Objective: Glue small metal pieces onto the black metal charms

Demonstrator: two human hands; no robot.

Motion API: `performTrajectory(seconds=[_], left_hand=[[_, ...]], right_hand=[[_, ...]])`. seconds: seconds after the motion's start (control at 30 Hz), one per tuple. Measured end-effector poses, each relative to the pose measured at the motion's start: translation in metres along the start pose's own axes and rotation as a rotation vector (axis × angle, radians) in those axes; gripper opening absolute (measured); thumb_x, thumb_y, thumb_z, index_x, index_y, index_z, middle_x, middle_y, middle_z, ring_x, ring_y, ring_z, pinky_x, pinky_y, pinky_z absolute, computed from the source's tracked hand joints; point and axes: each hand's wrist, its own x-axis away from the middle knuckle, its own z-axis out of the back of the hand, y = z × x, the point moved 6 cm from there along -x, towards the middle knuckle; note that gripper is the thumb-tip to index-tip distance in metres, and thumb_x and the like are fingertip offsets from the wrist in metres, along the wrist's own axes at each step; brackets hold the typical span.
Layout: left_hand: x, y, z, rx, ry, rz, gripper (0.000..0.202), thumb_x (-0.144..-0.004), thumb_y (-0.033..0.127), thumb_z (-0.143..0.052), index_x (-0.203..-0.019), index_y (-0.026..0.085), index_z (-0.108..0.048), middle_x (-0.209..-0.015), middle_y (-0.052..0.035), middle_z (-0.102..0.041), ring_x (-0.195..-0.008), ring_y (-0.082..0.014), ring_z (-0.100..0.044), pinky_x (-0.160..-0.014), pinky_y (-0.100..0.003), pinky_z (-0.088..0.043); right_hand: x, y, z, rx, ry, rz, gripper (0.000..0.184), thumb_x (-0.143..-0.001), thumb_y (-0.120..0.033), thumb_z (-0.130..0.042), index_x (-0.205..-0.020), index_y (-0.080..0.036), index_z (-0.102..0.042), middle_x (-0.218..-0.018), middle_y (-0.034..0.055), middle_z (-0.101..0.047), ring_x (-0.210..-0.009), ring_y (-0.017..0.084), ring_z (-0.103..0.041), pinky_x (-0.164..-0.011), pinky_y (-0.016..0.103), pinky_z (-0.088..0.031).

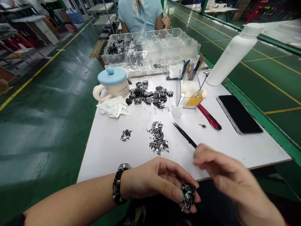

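My left hand (162, 182) is closed around a small black part with shiny metal pieces (188, 195), held below the table's front edge. My right hand (230, 179), slightly blurred, hovers to the right with fingers loosely curled and the thumb apart from them. Its fingertips are at the rear end of black tweezers (184, 134), which point away to the left; whether they touch is unclear. Beyond my left hand lies a pile of small metal pieces (158, 138). To its left is a little heap of thin black pieces (126, 135). Black parts (150, 95) are heaped farther back.
On the white table (103, 157) stand a lidded mug (117, 84), a crumpled tissue (114, 106), a clear tool holder (190, 94) and a white bottle (231, 56). A red cutter (209, 116) and phone (240, 114) lie right. Behind clear trays (152, 51) sits a person (141, 15).
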Motion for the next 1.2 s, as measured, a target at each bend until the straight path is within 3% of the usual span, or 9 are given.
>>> performTrajectory(seconds=[0.13,0.2,0.27,0.47,0.77,1.2], left_hand=[[-0.001,0.003,0.003,0.013,0.013,-0.040,0.035,-0.071,0.017,-0.078,-0.102,0.008,-0.068,-0.094,-0.0112,-0.069,-0.081,-0.0178,-0.069,-0.073,-0.025,-0.057],[-0.001,0.004,0.005,-0.005,0.026,-0.046,0.035,-0.070,0.018,-0.079,-0.102,0.008,-0.068,-0.094,-0.0117,-0.069,-0.080,-0.0189,-0.070,-0.072,-0.026,-0.057],[-0.002,0.005,0.006,-0.026,0.039,-0.045,0.036,-0.070,0.019,-0.080,-0.102,0.009,-0.068,-0.094,-0.0116,-0.069,-0.079,-0.0195,-0.070,-0.071,-0.026,-0.057],[-0.001,0.004,0.009,-0.050,0.075,-0.030,0.037,-0.068,0.020,-0.082,-0.101,0.010,-0.068,-0.095,-0.0114,-0.069,-0.081,-0.0184,-0.069,-0.073,-0.025,-0.056],[0.000,0.006,0.008,-0.071,0.080,-0.023,0.036,-0.068,0.018,-0.081,-0.100,0.010,-0.069,-0.094,-0.0109,-0.070,-0.080,-0.0180,-0.069,-0.072,-0.025,-0.056],[-0.002,0.009,0.009,-0.060,0.101,-0.058,0.035,-0.067,0.019,-0.081,-0.099,0.009,-0.069,-0.091,-0.0118,-0.069,-0.078,-0.0187,-0.069,-0.069,-0.025,-0.056]], right_hand=[[-0.015,-0.006,0.073,0.779,0.445,0.110,0.009,-0.085,-0.036,-0.061,-0.087,-0.028,-0.063,-0.089,0.0017,-0.059,-0.087,0.021,-0.052,-0.077,0.037,-0.038],[-0.025,0.005,0.093,1.119,0.502,0.026,0.015,-0.085,-0.039,-0.057,-0.086,-0.027,-0.064,-0.089,0.0035,-0.058,-0.088,0.025,-0.050,-0.076,0.042,-0.033],[-0.033,0.020,0.104,1.275,0.513,-0.059,0.021,-0.085,-0.042,-0.052,-0.087,-0.026,-0.066,-0.090,0.0059,-0.057,-0.088,0.029,-0.048,-0.071,0.041,-0.030],[-0.040,0.040,0.106,1.265,0.536,-0.105,0.023,-0.082,-0.043,-0.052,-0.087,-0.026,-0.066,-0.090,0.0070,-0.055,-0.089,0.030,-0.045,-0.066,0.038,-0.026],[-0.037,0.038,0.104,1.264,0.513,-0.038,0.025,-0.085,-0.044,-0.048,-0.081,-0.025,-0.064,-0.089,0.0051,-0.055,-0.088,0.028,-0.044,-0.068,0.037,-0.026],[-0.041,0.036,0.087,1.516,0.294,0.165,0.016,-0.087,-0.030,-0.045,-0.081,-0.020,-0.056,-0.087,0.0059,-0.055,-0.082,0.024,-0.046,-0.071,0.038,-0.026]])
